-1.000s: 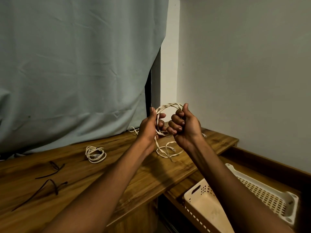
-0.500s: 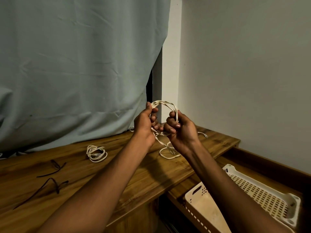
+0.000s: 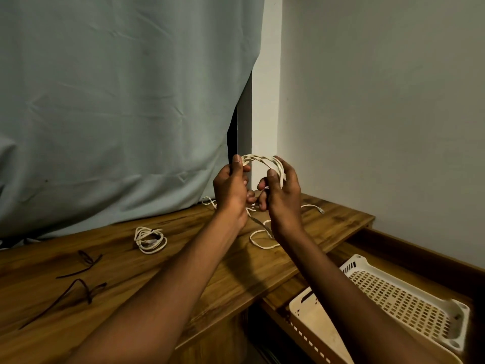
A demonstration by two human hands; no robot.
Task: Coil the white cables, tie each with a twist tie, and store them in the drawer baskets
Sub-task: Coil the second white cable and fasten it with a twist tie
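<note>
So my left hand (image 3: 231, 187) and right hand (image 3: 284, 191) both pinch the white cable (image 3: 258, 160) loop; the tail looks like it's trailing onto the desk (image 3: 183, 261).

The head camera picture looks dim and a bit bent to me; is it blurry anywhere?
Head view: dim, warm light; the wall edge bows from the wide lens; the cable and both hands stay fairly sharp; the drawer's depths sink into shadow.
</note>
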